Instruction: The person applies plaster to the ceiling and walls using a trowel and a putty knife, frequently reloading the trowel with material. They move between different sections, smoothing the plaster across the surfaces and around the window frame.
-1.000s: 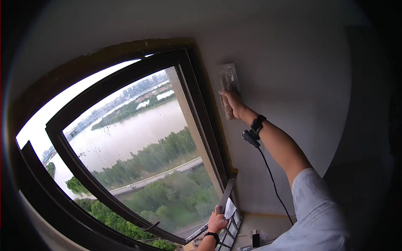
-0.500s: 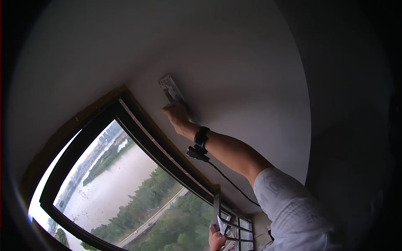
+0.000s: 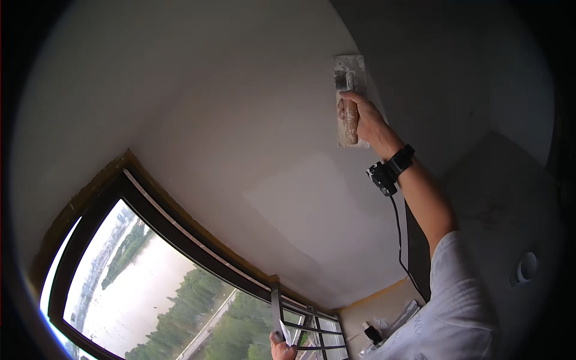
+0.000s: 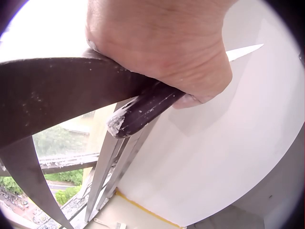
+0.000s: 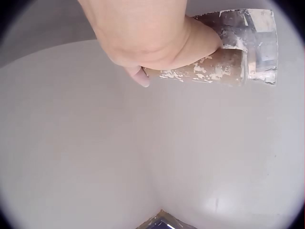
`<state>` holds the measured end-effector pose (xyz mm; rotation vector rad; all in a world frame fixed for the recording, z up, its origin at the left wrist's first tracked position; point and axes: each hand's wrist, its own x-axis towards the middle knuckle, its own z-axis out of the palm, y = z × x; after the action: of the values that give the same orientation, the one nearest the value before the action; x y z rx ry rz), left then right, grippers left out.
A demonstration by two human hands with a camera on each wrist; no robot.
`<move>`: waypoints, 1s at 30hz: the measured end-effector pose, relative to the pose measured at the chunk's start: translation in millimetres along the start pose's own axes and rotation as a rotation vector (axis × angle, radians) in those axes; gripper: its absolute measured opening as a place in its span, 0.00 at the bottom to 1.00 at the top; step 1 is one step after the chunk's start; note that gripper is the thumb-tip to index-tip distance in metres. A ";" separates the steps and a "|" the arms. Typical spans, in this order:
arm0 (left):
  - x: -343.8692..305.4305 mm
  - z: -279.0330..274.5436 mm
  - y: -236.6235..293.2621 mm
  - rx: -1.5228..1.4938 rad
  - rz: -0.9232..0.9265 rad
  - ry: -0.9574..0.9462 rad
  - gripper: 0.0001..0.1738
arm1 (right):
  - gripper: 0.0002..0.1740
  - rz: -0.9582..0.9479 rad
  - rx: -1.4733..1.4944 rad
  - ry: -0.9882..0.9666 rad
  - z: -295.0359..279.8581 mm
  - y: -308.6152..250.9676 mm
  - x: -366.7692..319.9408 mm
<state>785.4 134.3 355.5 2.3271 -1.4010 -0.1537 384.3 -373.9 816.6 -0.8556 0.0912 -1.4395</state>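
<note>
Gripping the wooden handle of a plastering trowel (image 3: 350,67), the right hand (image 3: 367,120) is holding its blade flat against the white wall (image 3: 240,156), high above the window frame (image 3: 168,225). The left hand (image 3: 281,348) is clutching a dark-handled scraper (image 4: 138,112) low down beside the window's metal bars (image 3: 312,329).

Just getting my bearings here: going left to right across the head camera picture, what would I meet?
Window → left hand holding a scraper → trowel gripped by the right hand → black wristband → round white wall fitting.
</note>
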 end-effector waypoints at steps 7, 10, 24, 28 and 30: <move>-3.9 -18.7 32.1 0.055 0.003 0.069 0.15 | 0.13 -0.100 -0.193 0.199 -11.5 51.7 -50.4; -1.7 -15.0 24.2 0.069 -0.015 0.052 0.15 | 0.14 0.130 -0.332 -0.127 41.5 121.3 -107.3; -0.6 -14.8 19.8 -0.012 0.010 0.061 0.15 | 0.16 0.544 -0.184 -0.196 241.4 448.5 -129.9; -0.6 -16.6 19.1 -0.047 -0.010 0.031 0.16 | 0.17 0.511 -0.299 -0.018 242.8 525.7 -97.7; -0.8 -15.9 17.2 -0.043 0.019 0.041 0.17 | 0.16 0.286 -0.639 -0.046 241.7 542.0 -93.6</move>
<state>775.8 132.8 376.8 2.2687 -1.3864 -0.1278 943.4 -236.6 644.7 -1.3310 0.6395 -1.1240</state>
